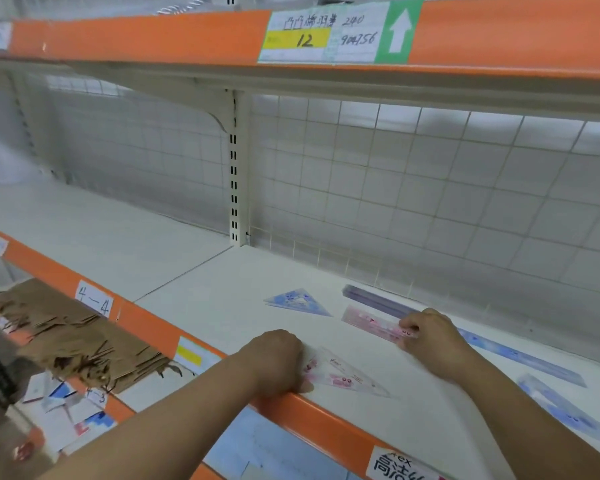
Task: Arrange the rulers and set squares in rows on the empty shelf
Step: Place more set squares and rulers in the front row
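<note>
**Anna:** From the head view, where are the pink pieces?

**Ben:** Both are in the lower middle of the frame, on the shelf (pixel 201 299). The pink ruler (pixel 371 323) lies flat, its long axis running from upper left down to lower right. It sits just in front of the purple ruler (pixel 378 301) and is about parallel with it. The right hand (pixel 433 341) has its fingers curled over the pink ruler's lower-right end, pinching it there.

**Anna:** So the ruler stretches away from those fingers toward the upper left?

**Ben:** Yes, all its free length lies left of the hand. To bring it true with the row, I'd guess the hand has to steer it from that one end.

**Anna:** And the other hand?

**Ben:** The left hand (pixel 274 362) sits at the shelf's front edge, fingers curled down on the left corner of the pink set square (pixel 347 375). A thumb tip shows beneath that corner, so I take it as a pinch, though the fingertips are hidden. The triangle points away from the hand to the right, its long edge aimed toward the lower right.

**Anna:** Which hand is nearer the blue set square (pixel 297 301)?

**Ben:** The left one. That set square lies just above it in the frame, apart from everything else. The blue ruler (pixel 523 358) runs off to the right, beyond the right wrist.
</note>
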A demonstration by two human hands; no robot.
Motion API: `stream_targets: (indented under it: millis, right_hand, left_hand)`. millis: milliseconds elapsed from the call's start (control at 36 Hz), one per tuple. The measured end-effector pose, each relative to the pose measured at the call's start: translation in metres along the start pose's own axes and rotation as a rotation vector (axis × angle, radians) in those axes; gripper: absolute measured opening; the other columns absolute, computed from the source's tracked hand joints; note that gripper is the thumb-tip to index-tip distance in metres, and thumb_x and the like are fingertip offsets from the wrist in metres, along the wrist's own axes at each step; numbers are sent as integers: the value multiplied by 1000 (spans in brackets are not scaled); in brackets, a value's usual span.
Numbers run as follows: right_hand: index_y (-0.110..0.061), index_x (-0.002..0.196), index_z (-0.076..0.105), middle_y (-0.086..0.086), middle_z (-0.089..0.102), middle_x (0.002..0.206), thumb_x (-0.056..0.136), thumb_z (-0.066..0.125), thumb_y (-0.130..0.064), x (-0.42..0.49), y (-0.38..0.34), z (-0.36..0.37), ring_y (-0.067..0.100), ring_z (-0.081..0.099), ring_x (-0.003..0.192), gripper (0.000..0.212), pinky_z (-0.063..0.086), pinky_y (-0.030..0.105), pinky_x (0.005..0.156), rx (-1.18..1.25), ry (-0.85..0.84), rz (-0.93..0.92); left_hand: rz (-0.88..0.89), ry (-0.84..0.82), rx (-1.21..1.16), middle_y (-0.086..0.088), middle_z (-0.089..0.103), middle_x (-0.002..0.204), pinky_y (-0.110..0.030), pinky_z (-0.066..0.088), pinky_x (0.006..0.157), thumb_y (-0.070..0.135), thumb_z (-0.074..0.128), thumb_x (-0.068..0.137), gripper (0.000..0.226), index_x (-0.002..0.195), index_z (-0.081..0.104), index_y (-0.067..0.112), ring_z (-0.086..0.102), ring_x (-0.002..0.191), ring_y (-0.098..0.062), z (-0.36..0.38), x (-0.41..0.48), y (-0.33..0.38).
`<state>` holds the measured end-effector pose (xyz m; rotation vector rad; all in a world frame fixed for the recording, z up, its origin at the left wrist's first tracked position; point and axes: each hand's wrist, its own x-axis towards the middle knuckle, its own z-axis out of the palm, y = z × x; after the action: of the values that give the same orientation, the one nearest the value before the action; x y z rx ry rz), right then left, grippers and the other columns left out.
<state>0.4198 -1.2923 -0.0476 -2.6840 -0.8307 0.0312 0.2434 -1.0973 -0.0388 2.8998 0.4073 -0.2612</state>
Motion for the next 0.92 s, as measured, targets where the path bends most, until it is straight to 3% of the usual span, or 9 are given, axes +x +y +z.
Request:
stream_targets:
  millis: [222,306,472,556,611,639,694,722,917]
  right_hand:
    - [-22,104,66,0,54,104,88,64,-25,8,3,5,20,52,101,16,43,27,85,14,-49,5]
    - [-25,88,63,1,55,100,88,63,-21,8,3,3,18,55,92,4,43,26,76,21,-69,9]
    - [-28,54,39,-2,43,75,89,54,-11,9,4,5,19,45,78,42,30,16,57,-13,-57,-22]
    - [-30,56,35,-2,41,77,90,52,-12,9,5,6,21,47,82,43,26,14,56,-9,-67,-2]
    - [-30,66,45,-1,44,84,92,53,-18,6,1,3,24,50,94,29,29,16,59,-17,-71,1]
    - [-31,83,54,0,47,95,93,54,-23,2,-3,1,25,50,104,12,34,18,65,-27,-78,9]
    - [-27,126,54,3,46,118,93,56,-31,-1,-6,-3,23,43,118,33,40,26,86,-74,-75,12]
    - [-26,133,51,3,45,121,93,57,-32,-4,-8,-5,22,41,120,41,39,28,93,-65,-61,7]
    - [-31,98,65,-9,50,106,88,64,-31,-33,-40,-6,12,49,107,10,39,24,91,82,-72,-145]
  left_hand:
    - [3,-1,31,-9,62,110,-31,46,81,42,64,87,40,105,62,6,58,101,-24,-1,-1,1]
    - [1,-5,42,-9,62,110,-31,46,81,42,64,87,40,105,62,6,58,101,-24,-1,-1,1]
    - [6,-11,65,-10,60,112,-30,43,79,43,62,89,42,109,61,6,57,103,-25,-2,-1,2]
    - [2,-9,56,-10,61,112,-30,43,79,42,62,88,41,107,61,6,58,103,-24,-1,-1,2]
    - [4,-5,46,-10,60,112,-29,43,79,41,62,89,39,106,61,6,57,103,-24,-1,-1,2]
    - [5,-2,43,-10,60,113,-29,43,79,41,62,89,39,106,61,6,57,104,-24,-1,-1,2]
    - [6,0,41,-10,60,112,-29,43,79,41,62,89,38,105,61,6,57,104,-25,-1,-1,3]
    - [5,2,40,-10,60,112,-29,43,79,41,62,89,38,105,61,6,57,103,-25,-1,-1,3]
    - [13,10,27,-9,60,112,-30,44,82,43,63,87,39,103,61,8,58,102,-23,0,0,1]
